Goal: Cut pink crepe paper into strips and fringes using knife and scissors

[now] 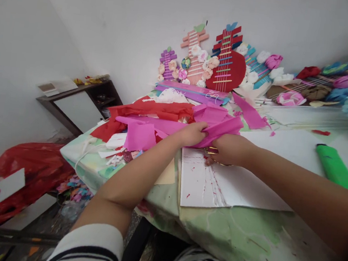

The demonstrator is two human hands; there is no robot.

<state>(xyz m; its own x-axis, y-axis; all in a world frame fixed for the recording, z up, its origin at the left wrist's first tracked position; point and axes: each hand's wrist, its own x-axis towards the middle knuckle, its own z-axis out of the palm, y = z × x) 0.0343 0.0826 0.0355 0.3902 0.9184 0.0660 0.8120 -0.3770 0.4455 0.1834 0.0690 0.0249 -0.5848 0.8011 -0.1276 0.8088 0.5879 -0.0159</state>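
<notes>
My left hand (194, 134) is closed on a sheet of bright pink crepe paper (224, 130), pinching it with the thumb on top. Close by on the right, my right hand (229, 148) grips scissors (212, 150) with shiny gold handles. A gold loop shows under the palm, while the blades are hidden behind the hand and paper. Beneath the right hand lies a white board (198, 192) marked with thin reddish lines and specks. More pink paper (141, 136) spreads left of my hands, partly over crumpled red crepe paper (156, 109).
Paper-craft string instruments with flowers, one with a red body (236, 72), lean on the wall behind. A green roll (337, 167) lies on the right. Small scraps litter the table's left side. A low cabinet (78, 108) and a red plastic bag (30, 161) are at left.
</notes>
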